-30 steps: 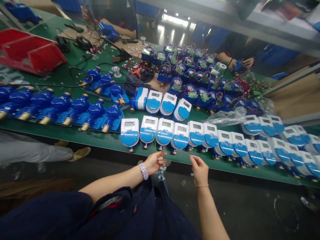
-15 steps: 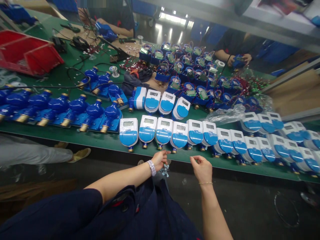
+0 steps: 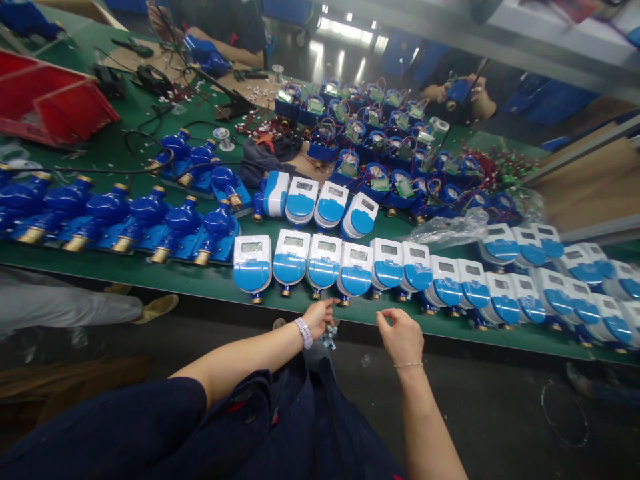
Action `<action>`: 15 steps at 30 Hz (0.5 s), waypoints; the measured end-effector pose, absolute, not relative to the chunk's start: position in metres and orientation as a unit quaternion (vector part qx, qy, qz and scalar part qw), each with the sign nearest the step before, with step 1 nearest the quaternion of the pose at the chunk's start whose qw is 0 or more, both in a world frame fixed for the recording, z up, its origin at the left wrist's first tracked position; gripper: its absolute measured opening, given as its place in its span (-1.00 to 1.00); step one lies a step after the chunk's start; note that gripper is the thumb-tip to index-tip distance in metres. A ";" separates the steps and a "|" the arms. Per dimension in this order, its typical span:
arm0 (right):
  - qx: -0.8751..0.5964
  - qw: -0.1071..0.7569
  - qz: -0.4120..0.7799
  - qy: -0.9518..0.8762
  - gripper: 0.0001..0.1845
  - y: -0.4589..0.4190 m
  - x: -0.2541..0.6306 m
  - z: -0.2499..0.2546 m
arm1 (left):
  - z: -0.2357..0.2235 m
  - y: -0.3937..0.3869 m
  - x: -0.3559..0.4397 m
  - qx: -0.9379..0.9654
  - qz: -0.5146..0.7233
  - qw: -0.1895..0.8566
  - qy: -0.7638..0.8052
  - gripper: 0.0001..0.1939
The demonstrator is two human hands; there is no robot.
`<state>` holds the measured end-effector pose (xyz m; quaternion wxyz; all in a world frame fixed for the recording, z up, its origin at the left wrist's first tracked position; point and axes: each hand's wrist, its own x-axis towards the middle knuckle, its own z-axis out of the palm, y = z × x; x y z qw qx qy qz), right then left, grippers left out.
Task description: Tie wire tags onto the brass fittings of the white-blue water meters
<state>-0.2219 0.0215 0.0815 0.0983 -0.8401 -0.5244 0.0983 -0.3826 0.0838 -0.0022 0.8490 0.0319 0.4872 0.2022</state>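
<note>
My left hand (image 3: 320, 319), with a pale watch at the wrist, is held at the table's front edge with its fingers curled. A bunch of small light-blue pieces (image 3: 329, 337) hangs at its palm side. Its fingertips are near the brass end of a white-and-blue water meter (image 3: 356, 269). To the right, my right hand (image 3: 403, 337) pinches thumb and forefinger together; whatever is between them is too fine to make out. More water meters (image 3: 291, 259) with small display windows stand in a row before both hands.
Blue meter bodies (image 3: 146, 212) with brass ends line the left of the green table (image 3: 210, 291). Behind stand open meters with wiring (image 3: 377, 140), a plastic bag (image 3: 450, 228) and a red bin (image 3: 65, 107). Co-workers' hands (image 3: 480, 97) hold blue parts at the back.
My hands stay almost in the same pose, the right slightly further left in view. The view has shifted a little. At the back right, a co-worker's hands have raised a blue part.
</note>
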 end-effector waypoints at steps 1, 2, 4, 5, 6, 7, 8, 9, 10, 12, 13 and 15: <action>-0.839 0.094 0.094 -0.528 -0.77 0.022 -0.223 0.082 | -0.002 0.084 -0.382 0.034 0.203 0.848 0.488 -0.83; -0.837 0.088 0.090 -0.532 -0.78 0.023 -0.223 0.083 | -0.002 0.084 -0.381 0.037 0.204 0.847 0.490 -0.82; -0.837 0.075 0.088 -0.535 -0.78 0.024 -0.225 0.085 | -0.004 0.083 -0.378 0.046 0.212 0.842 0.495 -0.78; -0.836 0.071 0.091 -0.536 -0.78 0.026 -0.226 0.084 | -0.005 0.082 -0.377 0.048 0.219 0.837 0.499 -0.75; -0.836 0.069 0.096 -0.535 -0.78 0.028 -0.227 0.083 | -0.007 0.082 -0.375 0.051 0.227 0.832 0.504 -0.71; -0.836 0.070 0.105 -0.534 -0.77 0.030 -0.228 0.080 | -0.008 0.082 -0.373 0.053 0.237 0.826 0.508 -0.68; -0.837 0.074 0.116 -0.530 -0.77 0.033 -0.229 0.076 | -0.010 0.082 -0.371 0.055 0.247 0.822 0.511 -0.65; -0.838 0.078 0.130 -0.525 -0.76 0.037 -0.230 0.070 | -0.012 0.082 -0.369 0.058 0.256 0.818 0.512 -0.64; -0.840 0.082 0.145 -0.517 -0.76 0.040 -0.231 0.064 | -0.013 0.083 -0.367 0.064 0.264 0.815 0.512 -0.63; -0.849 0.087 0.174 -0.492 -0.77 0.046 -0.235 0.051 | -0.015 0.083 -0.363 0.087 0.272 0.808 0.515 -0.63; -0.854 0.090 0.188 -0.476 -0.77 0.047 -0.238 0.045 | -0.015 0.083 -0.362 0.104 0.270 0.803 0.521 -0.63; -0.859 0.111 0.212 -0.452 -0.78 0.049 -0.246 0.036 | -0.016 0.081 -0.361 0.145 0.259 0.791 0.535 -0.62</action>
